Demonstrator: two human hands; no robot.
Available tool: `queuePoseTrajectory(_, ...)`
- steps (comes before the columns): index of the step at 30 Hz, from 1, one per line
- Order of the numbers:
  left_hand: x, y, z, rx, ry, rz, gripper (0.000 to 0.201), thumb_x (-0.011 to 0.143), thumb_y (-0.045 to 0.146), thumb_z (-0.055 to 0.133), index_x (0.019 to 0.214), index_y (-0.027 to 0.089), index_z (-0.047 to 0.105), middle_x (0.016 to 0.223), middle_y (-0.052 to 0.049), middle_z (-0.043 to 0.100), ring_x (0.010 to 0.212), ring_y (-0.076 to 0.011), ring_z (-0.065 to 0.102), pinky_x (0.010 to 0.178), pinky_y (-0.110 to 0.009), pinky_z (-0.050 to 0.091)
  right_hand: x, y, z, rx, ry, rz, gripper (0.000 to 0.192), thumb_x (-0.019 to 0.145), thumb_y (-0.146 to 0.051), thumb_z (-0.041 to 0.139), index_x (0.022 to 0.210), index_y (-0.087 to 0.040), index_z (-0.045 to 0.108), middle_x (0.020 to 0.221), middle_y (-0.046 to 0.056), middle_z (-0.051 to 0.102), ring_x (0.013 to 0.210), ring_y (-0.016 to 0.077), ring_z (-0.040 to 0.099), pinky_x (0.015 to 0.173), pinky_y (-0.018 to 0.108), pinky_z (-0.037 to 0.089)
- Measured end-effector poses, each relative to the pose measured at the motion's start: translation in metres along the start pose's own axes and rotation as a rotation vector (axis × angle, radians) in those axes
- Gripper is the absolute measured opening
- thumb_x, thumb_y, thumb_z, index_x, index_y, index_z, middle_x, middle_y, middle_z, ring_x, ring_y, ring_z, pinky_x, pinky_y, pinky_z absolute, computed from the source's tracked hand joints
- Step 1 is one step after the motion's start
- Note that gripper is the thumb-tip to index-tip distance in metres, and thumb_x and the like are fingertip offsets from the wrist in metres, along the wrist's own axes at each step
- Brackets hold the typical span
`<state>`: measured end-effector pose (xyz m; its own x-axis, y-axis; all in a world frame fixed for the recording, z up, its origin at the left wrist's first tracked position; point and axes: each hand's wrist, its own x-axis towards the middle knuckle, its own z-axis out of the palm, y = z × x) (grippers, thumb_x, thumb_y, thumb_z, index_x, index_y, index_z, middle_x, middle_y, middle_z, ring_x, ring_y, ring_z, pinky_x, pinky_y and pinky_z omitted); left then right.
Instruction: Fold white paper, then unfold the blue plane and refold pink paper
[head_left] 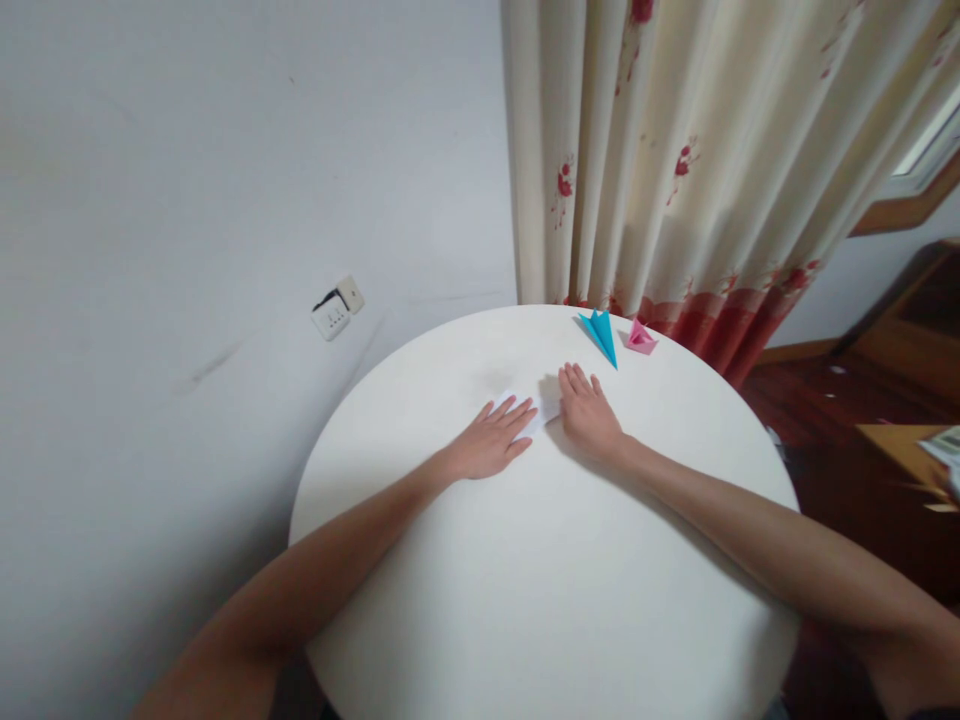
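A small piece of white folded paper (549, 408) lies on the round white table (525, 600). Over its left part my left hand (489, 442) rests flat, palm down, fingers spread. My right hand (588, 412) is at the paper's right end, with its fingers stretched out and its little-finger side towards the table. Both hands hide much of the sheet, so its full shape cannot be made out. Nothing shows gripped in either hand.
Near the table's far right edge lie a blue paper plane (601, 336) and a pink folded paper piece (640, 338). A flowered curtain (637, 180) hangs behind them. The left wall bears a socket (331, 316). A wooden surface (892, 455) stands at the right.
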<state>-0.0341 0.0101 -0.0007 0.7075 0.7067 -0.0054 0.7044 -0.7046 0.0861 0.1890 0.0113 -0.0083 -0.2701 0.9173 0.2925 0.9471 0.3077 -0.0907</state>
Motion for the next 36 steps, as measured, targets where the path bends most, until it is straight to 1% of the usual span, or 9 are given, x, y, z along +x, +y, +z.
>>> queuePoseTrajectory(3,0.002,0.001,0.002,0.000,0.001,-0.015,0.061,0.100,0.053,0.017,0.155,0.026,0.014,0.162,-0.003,0.014,0.150,-0.0238,0.005,0.119,-0.046,0.006,-0.002,-0.020,0.008,0.073,-0.060,-0.129,0.058,0.097,-0.027,0.025,0.151,-0.005,0.023,0.159,0.015,0.021,0.148,0.0254,0.015,0.118,0.046,0.015)
queuePoseTrajectory(6,0.003,0.003,0.004,-0.023,0.009,-0.023,0.068,0.098,0.057,0.017,0.155,0.022,0.010,0.162,-0.005,0.012,0.150,-0.0233,0.005,0.119,-0.045,0.006,-0.005,-0.027,0.015,0.107,-0.134,-0.118,0.062,0.099,-0.037,0.024,0.151,-0.004,0.024,0.157,0.017,0.025,0.146,0.0271,0.019,0.117,0.047,0.016)
queuePoseTrajectory(9,0.006,0.001,0.003,-0.060,0.012,-0.052,0.073,0.096,0.062,0.017,0.155,0.020,0.011,0.161,-0.006,0.013,0.150,-0.0232,0.007,0.119,-0.046,0.007,-0.006,-0.025,0.017,0.094,-0.144,-0.100,0.065,0.098,-0.041,0.026,0.151,-0.004,0.023,0.158,0.017,0.023,0.147,0.0282,0.018,0.117,0.048,0.015)
queuePoseTrajectory(16,0.021,-0.017,-0.003,-0.179,-0.024,-0.150,0.062,0.099,0.054,0.004,0.153,0.028,0.020,0.160,-0.001,0.021,0.149,-0.0217,0.012,0.118,-0.051,0.013,-0.008,-0.024,0.014,0.067,-0.138,-0.103,0.064,0.099,-0.042,0.023,0.151,-0.005,0.025,0.158,0.017,0.023,0.147,0.0281,0.018,0.116,0.048,0.015)
queuePoseTrajectory(21,0.022,-0.037,0.001,-0.173,-0.011,-0.203,0.057,0.100,0.049,0.010,0.150,0.031,0.029,0.161,0.001,0.019,0.149,-0.0233,0.010,0.117,-0.054,0.012,-0.008,-0.024,0.016,0.071,-0.141,-0.109,0.064,0.099,-0.042,0.024,0.151,-0.005,0.024,0.158,0.017,0.022,0.147,0.0282,0.018,0.116,0.049,0.017)
queuePoseTrajectory(26,0.015,-0.048,-0.009,-0.271,0.179,-0.336,0.055,0.101,0.040,0.014,0.147,0.020,0.038,0.156,-0.005,0.032,0.147,-0.0195,0.022,0.119,-0.046,0.018,-0.004,-0.013,0.011,0.099,-0.185,-0.209,0.064,0.099,-0.042,0.024,0.152,-0.006,0.024,0.159,0.016,0.020,0.147,0.0268,0.016,0.118,0.048,0.015)
queuePoseTrajectory(29,0.010,-0.040,-0.014,-0.283,0.210,-0.186,0.053,0.100,0.034,0.018,0.148,0.018,0.036,0.155,-0.004,0.035,0.146,-0.0132,0.023,0.121,-0.037,0.016,0.001,0.001,0.005,0.142,-0.231,-0.367,0.064,0.099,-0.043,0.025,0.153,-0.009,0.020,0.159,0.014,0.019,0.148,0.0245,0.016,0.119,0.047,0.014)
queuePoseTrajectory(32,0.006,-0.027,-0.013,-0.233,0.072,0.016,0.053,0.101,0.034,0.018,0.152,0.023,0.024,0.159,0.001,0.024,0.148,-0.0105,0.013,0.122,-0.034,0.009,0.006,0.012,0.002,0.171,-0.252,-0.466,0.065,0.099,-0.043,0.027,0.154,-0.011,0.017,0.159,0.014,0.018,0.148,0.0236,0.015,0.119,0.047,0.013)
queuePoseTrajectory(36,0.001,-0.015,-0.005,-0.106,-0.067,0.097,0.056,0.102,0.041,0.016,0.155,0.023,0.011,0.162,-0.002,0.010,0.149,-0.0146,0.003,0.121,-0.040,0.004,0.007,0.019,0.004,0.163,-0.266,-0.466,0.066,0.099,-0.046,0.027,0.155,-0.012,0.014,0.160,0.014,0.016,0.148,0.0241,0.014,0.119,0.049,0.012)
